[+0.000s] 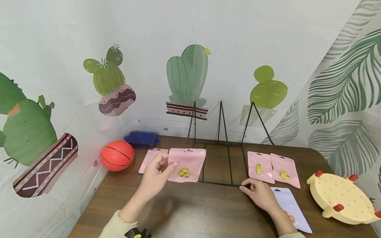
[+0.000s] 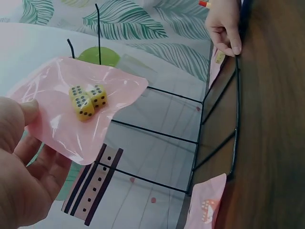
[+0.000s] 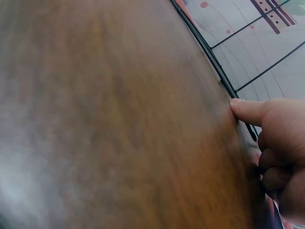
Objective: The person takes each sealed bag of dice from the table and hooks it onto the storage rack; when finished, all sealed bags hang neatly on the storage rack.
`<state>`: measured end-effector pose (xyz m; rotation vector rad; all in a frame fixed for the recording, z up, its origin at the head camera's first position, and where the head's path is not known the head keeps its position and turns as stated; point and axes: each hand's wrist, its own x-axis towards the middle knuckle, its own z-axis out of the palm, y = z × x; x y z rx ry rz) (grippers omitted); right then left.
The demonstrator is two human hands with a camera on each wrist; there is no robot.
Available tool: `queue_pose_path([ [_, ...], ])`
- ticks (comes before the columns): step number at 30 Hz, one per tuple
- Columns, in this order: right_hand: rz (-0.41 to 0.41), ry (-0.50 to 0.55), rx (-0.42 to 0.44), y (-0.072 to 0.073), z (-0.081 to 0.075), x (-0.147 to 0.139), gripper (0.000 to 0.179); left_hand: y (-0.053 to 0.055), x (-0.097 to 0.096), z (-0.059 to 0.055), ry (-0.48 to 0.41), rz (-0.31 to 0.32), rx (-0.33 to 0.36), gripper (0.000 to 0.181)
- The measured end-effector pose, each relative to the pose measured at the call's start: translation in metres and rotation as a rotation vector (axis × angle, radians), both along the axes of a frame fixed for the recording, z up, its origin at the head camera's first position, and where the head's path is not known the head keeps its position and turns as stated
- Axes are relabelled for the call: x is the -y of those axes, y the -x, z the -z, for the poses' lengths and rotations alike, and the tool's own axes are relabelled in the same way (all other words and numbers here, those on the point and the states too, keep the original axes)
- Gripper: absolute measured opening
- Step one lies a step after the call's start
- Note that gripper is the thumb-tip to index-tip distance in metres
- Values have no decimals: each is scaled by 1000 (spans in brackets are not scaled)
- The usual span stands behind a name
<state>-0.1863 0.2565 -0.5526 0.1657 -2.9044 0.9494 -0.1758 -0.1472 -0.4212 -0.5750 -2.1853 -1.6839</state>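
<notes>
My left hand pinches a pink zip pouch by its left edge, thumb in front. The pouch is held up above the table, and yellow dice with black dots show on it. A black wire rack with upright pointed dividers stands behind the pouch, partly hidden by it. At the rack's front right corner, my right hand grips the wire between thumb and curled fingers. Right of the rack lie two pink pouches with yellow dice, a nearer pouch and a farther-right pouch.
A lilac pouch with a red die lies beside my right forearm. Another pink pouch lies partly behind my left hand. At the left are a red ball and a blue tray; a cream round stand with red feet is at the right.
</notes>
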Motion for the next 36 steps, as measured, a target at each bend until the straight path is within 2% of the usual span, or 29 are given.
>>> queue_pose_path([
  [11, 13, -16, -14, -2, -1, 1, 12, 15, -1, -9, -67, -12, -1, 20],
  [22, 20, -22, -19, -2, 2, 0, 12, 32, -5, -3, -74, -48, 27, 16],
  [28, 21, -18, -19, -2, 2, 0, 12, 47, -11, 2, -90, -49, 2, 16],
  [36, 21, -9, -7, -1, 0, 1, 12, 74, -17, 3, -78, -71, -27, 16],
])
